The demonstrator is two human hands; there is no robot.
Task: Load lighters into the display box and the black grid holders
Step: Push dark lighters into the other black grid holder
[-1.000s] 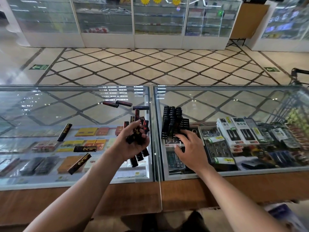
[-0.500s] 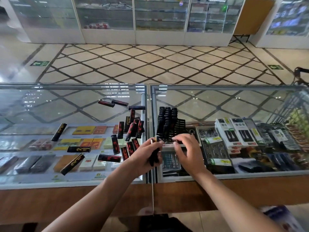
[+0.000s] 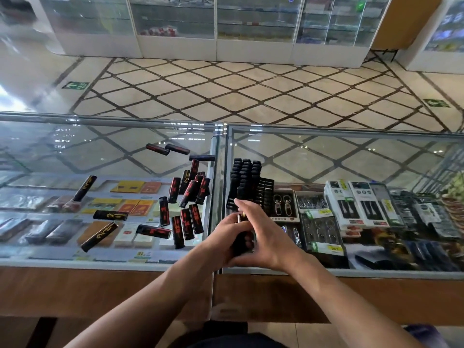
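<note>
A black grid holder (image 3: 265, 194), with several black lighters standing in its left rows, sits on the right glass counter. Just in front of it my left hand (image 3: 222, 238) grips a bundle of black lighters (image 3: 242, 243), metal tops upward. My right hand (image 3: 263, 236) closes over the same bundle from the right, fingers on its top. Several loose black lighters with red marks (image 3: 184, 212) lie scattered on the left glass counter, and others with gold marks (image 3: 99, 236) lie further left.
The glass counters (image 3: 351, 156) meet at a metal seam (image 3: 218, 197). Packaged goods fill the case under the glass. A wooden ledge (image 3: 100, 287) runs along the near edge. Tiled floor and white display cabinets lie beyond.
My left hand carried its lighters from the loose pile rightward to the seam and now holds them low in front of the grid holder. My right hand drew back from the holder onto the bundle.
</note>
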